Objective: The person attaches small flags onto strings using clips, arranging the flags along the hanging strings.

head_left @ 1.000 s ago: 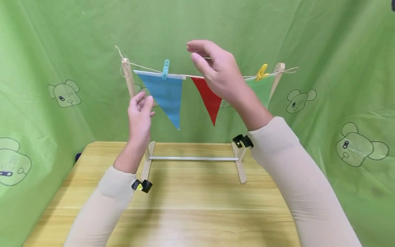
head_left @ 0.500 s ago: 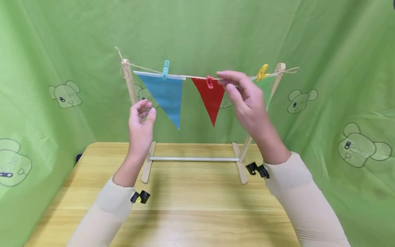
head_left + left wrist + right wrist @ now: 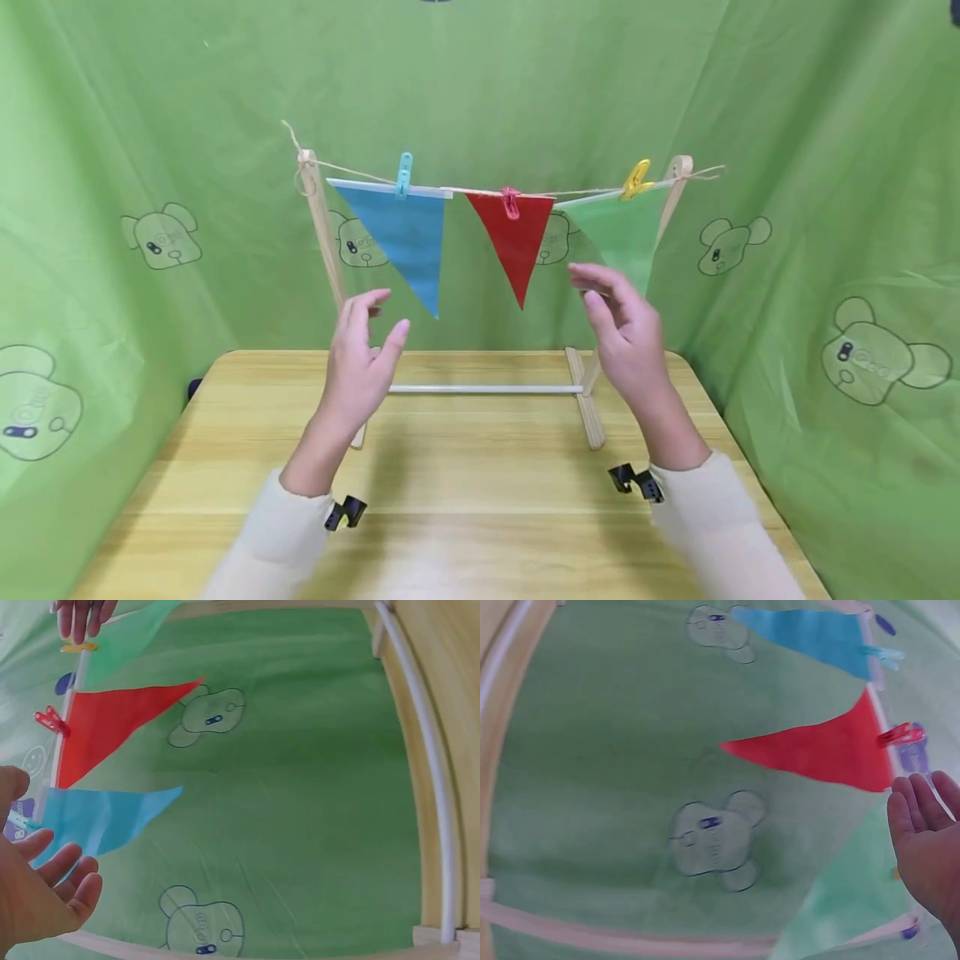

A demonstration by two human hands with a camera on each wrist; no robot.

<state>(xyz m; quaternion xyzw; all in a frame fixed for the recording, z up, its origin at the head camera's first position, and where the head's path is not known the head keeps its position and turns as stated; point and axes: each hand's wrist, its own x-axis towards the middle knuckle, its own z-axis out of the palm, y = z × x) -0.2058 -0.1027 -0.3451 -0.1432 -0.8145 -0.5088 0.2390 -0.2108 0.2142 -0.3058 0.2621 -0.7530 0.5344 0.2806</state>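
Observation:
Three triangular flags hang from a twine line: a blue flag (image 3: pixel 408 237) on the left, a red flag (image 3: pixel 512 246) in the middle and a light green flag (image 3: pixel 626 237) on the right. A teal clothespin (image 3: pixel 403 175) clips the blue flag, a red clothespin (image 3: pixel 511 202) the red one and a yellow clothespin (image 3: pixel 637 179) the green one. My left hand (image 3: pixel 358 358) is in the air below and left of the blue flag, holding nothing, its fingers relaxed. Below the green flag, my right hand (image 3: pixel 626 333) is likewise raised with relaxed fingers and holds nothing.
The line is tied between two wooden posts, the left post (image 3: pixel 321 221) and the right post (image 3: pixel 672 204). A white rod (image 3: pixel 483 389) joins their feet on the wooden table (image 3: pixel 480 483). Green curtain (image 3: pixel 480 83) with printed animal heads surrounds the table.
My right hand has moved down and to the right, away from the red clothespin, uncovering it and the green flag. My left hand has lowered and its thumb has spread from the fingers.

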